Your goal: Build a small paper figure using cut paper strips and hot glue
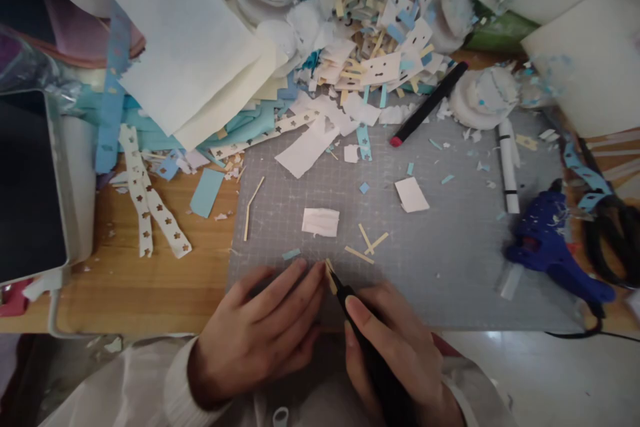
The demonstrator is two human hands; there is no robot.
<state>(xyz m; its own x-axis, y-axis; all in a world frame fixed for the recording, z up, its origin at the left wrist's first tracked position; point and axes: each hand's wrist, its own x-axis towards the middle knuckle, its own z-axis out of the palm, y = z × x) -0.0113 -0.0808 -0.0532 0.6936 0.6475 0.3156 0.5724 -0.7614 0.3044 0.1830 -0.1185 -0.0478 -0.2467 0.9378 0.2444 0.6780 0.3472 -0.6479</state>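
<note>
My right hand (395,340) is closed round a black-handled tool (370,353) with a narrow front end; its exact kind is unclear. At its tip is a small pale yellow paper strip (330,277). Beside the tip, my left hand (267,327) lies palm down with fingers stretched out, its fingertips close to the strip; I cannot tell whether they touch it. Ahead of my hands are a small pleated white paper piece (321,222), several thin yellow strips (367,243) and a blue paper scrap (291,254).
The grey cutting mat (465,240) covers the table front. A heap of cut paper (380,47) stands behind. At right lie a blue glue gun (540,240) and black-handled scissors (610,240); a black marker (430,103) lies farther back. A dark-screened tablet (30,187) stands left.
</note>
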